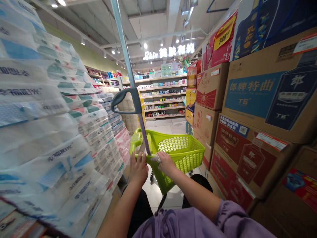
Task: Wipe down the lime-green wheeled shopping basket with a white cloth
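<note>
A lime green plastic shopping basket on wheels (182, 150) stands in a narrow shop aisle just in front of me. A grey metal pole (128, 66) with a grey handle (123, 97) rises from its near rim. My left hand (138, 168) rests on the near rim, fingers curled over the edge. My right hand (166, 162) grips the same rim beside the foot of the pole, fingers closed on it. The basket looks empty inside.
Stacked packs of tissue paper (49, 132) wall the left side. Brown and red cardboard cartons (247, 112) are piled on the right. Shelves of small goods (163, 96) close the far end of the aisle. Pale floor tiles (165, 125) run ahead.
</note>
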`<action>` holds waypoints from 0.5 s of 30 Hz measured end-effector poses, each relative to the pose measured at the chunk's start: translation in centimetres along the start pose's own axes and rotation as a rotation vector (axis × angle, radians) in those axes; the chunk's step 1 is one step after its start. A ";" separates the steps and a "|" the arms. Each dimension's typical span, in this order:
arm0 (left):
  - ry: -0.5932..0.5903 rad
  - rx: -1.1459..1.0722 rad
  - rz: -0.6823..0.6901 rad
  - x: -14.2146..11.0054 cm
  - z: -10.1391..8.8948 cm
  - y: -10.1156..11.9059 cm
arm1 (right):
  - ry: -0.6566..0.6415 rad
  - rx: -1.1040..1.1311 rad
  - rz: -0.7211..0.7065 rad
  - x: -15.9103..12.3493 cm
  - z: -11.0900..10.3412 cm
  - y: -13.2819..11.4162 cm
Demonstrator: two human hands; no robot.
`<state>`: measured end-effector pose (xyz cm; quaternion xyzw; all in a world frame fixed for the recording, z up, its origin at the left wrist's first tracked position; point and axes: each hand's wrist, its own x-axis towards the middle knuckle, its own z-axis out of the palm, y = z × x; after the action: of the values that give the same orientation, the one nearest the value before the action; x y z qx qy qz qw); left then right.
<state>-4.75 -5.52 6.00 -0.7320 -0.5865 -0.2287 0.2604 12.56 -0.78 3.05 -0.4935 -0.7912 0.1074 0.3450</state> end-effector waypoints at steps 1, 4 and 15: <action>0.007 -0.007 0.002 0.0 0.0 0.0 | -0.007 -0.008 0.019 0.0 -0.1 0.3; 0.018 -0.031 -0.022 -0.1 0.3 0.0 | -0.024 -0.030 0.084 -0.1 0.0 0.4; 0.065 -0.048 -0.015 0.0 1.2 -0.4 | -0.059 -0.047 0.135 -0.5 -0.3 1.1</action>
<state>-5.10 -4.67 5.15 -0.7259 -0.5775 -0.2684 0.2598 13.71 -0.72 2.45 -0.5502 -0.7683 0.1263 0.3019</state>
